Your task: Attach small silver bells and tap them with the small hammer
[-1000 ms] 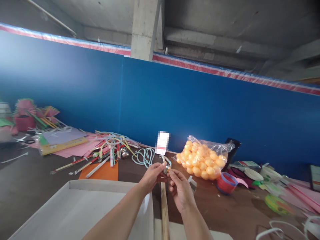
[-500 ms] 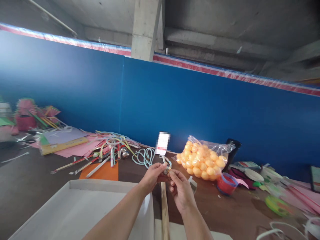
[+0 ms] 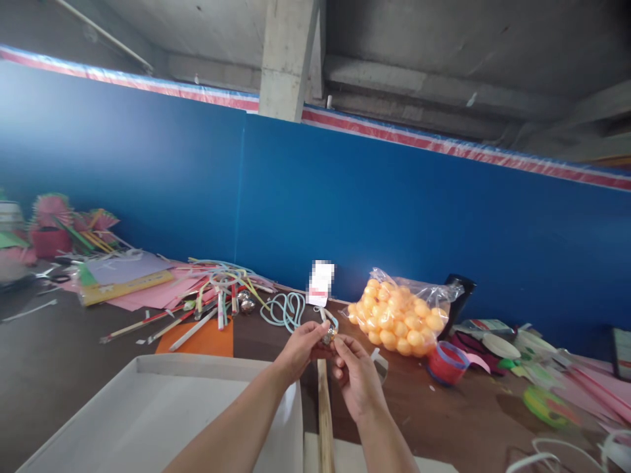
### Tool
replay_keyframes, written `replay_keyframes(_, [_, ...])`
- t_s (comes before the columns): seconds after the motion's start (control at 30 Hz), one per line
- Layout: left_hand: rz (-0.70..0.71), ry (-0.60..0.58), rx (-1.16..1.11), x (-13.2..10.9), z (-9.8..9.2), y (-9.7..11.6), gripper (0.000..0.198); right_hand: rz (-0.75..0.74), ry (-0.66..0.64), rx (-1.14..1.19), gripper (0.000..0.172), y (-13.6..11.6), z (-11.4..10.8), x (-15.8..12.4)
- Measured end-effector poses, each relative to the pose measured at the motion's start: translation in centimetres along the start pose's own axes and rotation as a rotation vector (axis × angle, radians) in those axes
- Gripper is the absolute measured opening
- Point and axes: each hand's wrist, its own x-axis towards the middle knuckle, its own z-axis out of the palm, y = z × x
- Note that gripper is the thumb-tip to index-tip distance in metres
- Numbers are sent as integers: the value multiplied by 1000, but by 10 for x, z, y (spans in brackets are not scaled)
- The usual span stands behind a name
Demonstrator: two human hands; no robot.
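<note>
And there's the silvery ball (image 3: pixel 328 334), pinned dead centre, left hand (image 3: pixel 300 348) pinching it from the left, right hand (image 3: pixel 359 374) gripping its right edge, neither one nearer.

Our bare left hand (image 3: pixel 299 351) and right hand (image 3: pixel 359 380) pinch a small, shiny silver rounded piece (image 3: pixel 328 334) near a clear plastic bag (image 3: pixel 434 290) of orange balls (image 3: pixel 397 320).

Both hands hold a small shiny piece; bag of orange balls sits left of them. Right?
Wrong side: the head view shows the bag of orange balls right of the left hand and right hand. Both do hold the small shiny piece.
</note>
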Motion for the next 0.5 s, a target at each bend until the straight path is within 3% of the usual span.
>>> replay_keyframes(0.5, [2,-8,-16,1,-1,-2,32,-1,-28,-32,14,2,-3,1])
